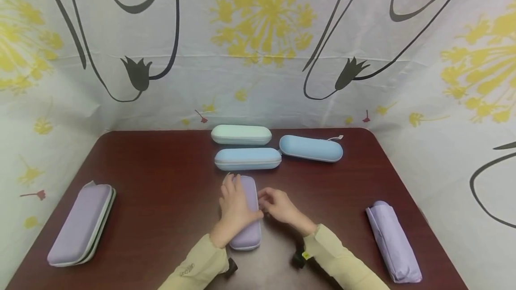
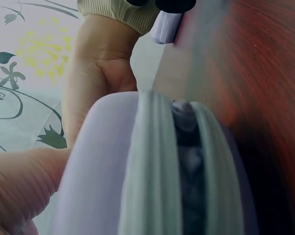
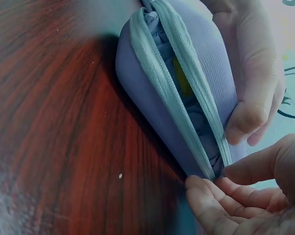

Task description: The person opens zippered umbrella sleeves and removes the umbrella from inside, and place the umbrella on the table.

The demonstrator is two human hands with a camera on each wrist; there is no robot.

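A light purple zip case (image 1: 247,232) lies lengthwise near the middle of the table, its pale zipper (image 3: 159,78) parted along one side. Through the gap show greyish folded fabric (image 3: 198,120) and a small yellow patch. My left hand (image 1: 235,205) grips this case from above, fingers over its far left part and thumb on the right edge. At the case's right side, my right hand (image 1: 279,205) pinches the zipper near one end of the gap, thumb against fingers. The zipper pull is hidden by the fingertips.
Behind stand a mint case (image 1: 241,134), a blue case (image 1: 247,159) and another blue case (image 1: 311,148) with a pale tab. A second purple case (image 1: 82,225) lies at the left edge, a purple folded umbrella (image 1: 394,243) at the right. Patterned cloth (image 1: 242,88) surrounds the table.
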